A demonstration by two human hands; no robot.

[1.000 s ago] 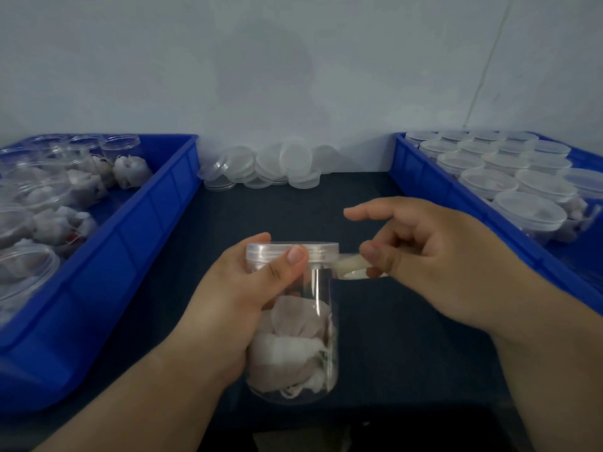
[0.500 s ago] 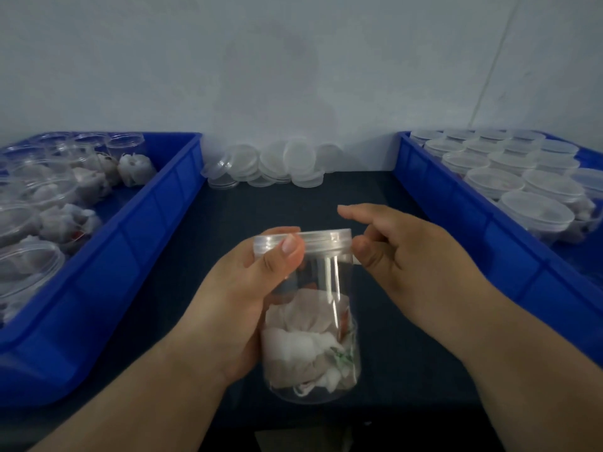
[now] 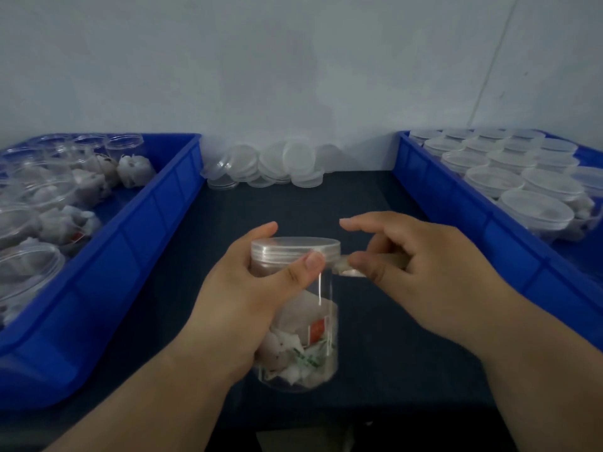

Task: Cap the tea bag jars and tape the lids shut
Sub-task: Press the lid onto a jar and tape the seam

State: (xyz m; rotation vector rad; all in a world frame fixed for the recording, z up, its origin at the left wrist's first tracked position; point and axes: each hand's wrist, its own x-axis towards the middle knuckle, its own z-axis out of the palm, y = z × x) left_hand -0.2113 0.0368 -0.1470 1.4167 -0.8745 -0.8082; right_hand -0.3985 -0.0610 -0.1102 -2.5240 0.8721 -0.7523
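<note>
A clear plastic jar (image 3: 310, 347) with tea bags inside is held upright over the dark table. A clear lid (image 3: 295, 248) sits on top of it. My left hand (image 3: 241, 308) wraps the jar from the left, its thumb pressed on the lid's side rim. My right hand (image 3: 421, 269) is just right of the lid, pinching a small roll of clear tape (image 3: 350, 268) with thumb and fingers. A short strip runs from the roll to the lid rim under my left thumb. My right index finger is stretched out above the lid.
A blue bin (image 3: 137, 256) on the left holds several open jars with tea bags. A blue bin (image 3: 456, 210) on the right holds several capped jars. Loose clear lids (image 3: 270, 168) lie in a pile against the back wall. The table (image 3: 391, 353) is dark.
My right hand has drawn the tape roll away from the lid to the right after closing in on it. The jar has turned a little in my left hand.
</note>
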